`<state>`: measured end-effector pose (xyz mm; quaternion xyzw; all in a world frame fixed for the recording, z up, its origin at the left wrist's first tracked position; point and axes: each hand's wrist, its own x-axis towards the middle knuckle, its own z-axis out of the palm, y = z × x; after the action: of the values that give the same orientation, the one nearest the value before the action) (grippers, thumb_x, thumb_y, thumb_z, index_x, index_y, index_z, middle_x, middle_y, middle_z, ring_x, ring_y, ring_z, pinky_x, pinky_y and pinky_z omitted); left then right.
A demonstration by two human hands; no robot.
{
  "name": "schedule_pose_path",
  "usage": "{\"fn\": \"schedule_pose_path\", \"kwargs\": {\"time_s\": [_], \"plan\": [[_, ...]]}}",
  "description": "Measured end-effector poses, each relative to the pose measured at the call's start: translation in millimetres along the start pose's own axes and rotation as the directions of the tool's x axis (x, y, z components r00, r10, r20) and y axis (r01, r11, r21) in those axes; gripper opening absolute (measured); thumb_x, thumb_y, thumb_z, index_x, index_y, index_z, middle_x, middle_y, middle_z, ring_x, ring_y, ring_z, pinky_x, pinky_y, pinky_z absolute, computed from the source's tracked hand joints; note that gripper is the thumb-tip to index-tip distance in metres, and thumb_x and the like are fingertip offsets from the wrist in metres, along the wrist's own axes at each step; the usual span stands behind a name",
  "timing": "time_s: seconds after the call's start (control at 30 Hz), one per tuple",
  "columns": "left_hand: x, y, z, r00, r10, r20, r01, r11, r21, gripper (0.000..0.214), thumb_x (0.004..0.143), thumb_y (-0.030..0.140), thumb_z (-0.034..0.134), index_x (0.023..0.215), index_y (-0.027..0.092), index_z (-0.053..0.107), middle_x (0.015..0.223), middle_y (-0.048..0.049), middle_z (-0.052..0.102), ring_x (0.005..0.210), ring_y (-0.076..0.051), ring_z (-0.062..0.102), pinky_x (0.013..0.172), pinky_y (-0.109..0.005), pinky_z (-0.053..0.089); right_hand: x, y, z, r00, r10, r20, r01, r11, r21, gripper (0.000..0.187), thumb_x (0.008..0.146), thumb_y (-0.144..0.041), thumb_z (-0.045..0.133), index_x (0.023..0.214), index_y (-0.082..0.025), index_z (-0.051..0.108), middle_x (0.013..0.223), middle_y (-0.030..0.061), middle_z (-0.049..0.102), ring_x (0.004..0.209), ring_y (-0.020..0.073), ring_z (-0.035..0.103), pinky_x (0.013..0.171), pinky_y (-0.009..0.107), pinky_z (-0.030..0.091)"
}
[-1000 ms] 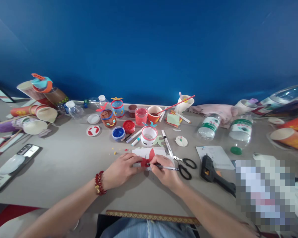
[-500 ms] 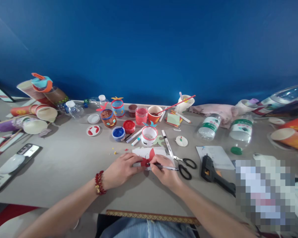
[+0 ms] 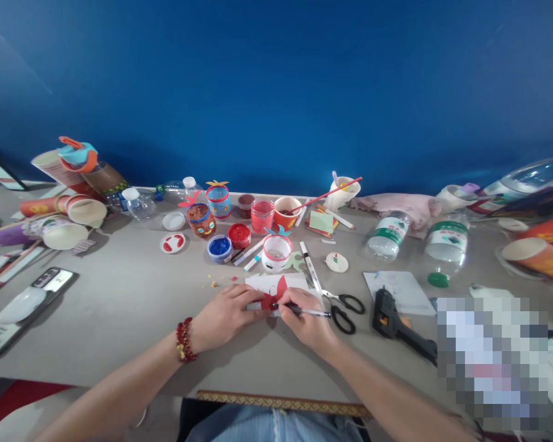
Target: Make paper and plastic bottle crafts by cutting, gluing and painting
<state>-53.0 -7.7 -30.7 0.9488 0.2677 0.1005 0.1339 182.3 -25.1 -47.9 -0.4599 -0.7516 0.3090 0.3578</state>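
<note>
My right hand [image 3: 308, 322] grips a pen [image 3: 316, 312] with a dark front and pale barrel, its tip on a small piece of red paper [image 3: 267, 301]. From the left, the thumb and fingertips of my left hand [image 3: 228, 316] hold the red paper down; they cover part of it. Under it lies a white sheet [image 3: 299, 281] with another red shape on it. Just behind the sheet stands a white-painted cup [image 3: 277, 255] with a red rim and blue paper leaves. Beside my right hand are black-handled scissors [image 3: 343, 310] and a white marker [image 3: 310, 267].
A black glue gun [image 3: 391, 322] lies to the right, near clear bottles [image 3: 389, 236]. Paint jars [image 3: 220, 247], decorated cups [image 3: 201, 221] and a red paper cup [image 3: 287, 210] with a brush stand behind. A phone [image 3: 27, 310] and several paper cups [image 3: 64, 232] are at left.
</note>
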Motion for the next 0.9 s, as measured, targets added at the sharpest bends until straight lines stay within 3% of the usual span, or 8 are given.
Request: {"fn": "schedule_pose_path", "kwargs": {"time_s": [0.9], "plan": [[1.4,0.5,-2.0,1.000,0.011,-0.015,-0.012,1.000,-0.013,0.039,0.098,0.023,0.045,0.134,0.035,0.054,0.132,-0.0077,0.058,0.115,-0.024,0.052,0.099,-0.043,0.043,-0.5,-1.1,-0.7,1.000,0.005,-0.015,-0.005,1.000,0.020,0.015,0.084,-0.015,0.051,0.071,-0.021,0.054,0.066,-0.0011,0.057,0.065,0.0150,0.052,0.062,0.026,0.039]]}}
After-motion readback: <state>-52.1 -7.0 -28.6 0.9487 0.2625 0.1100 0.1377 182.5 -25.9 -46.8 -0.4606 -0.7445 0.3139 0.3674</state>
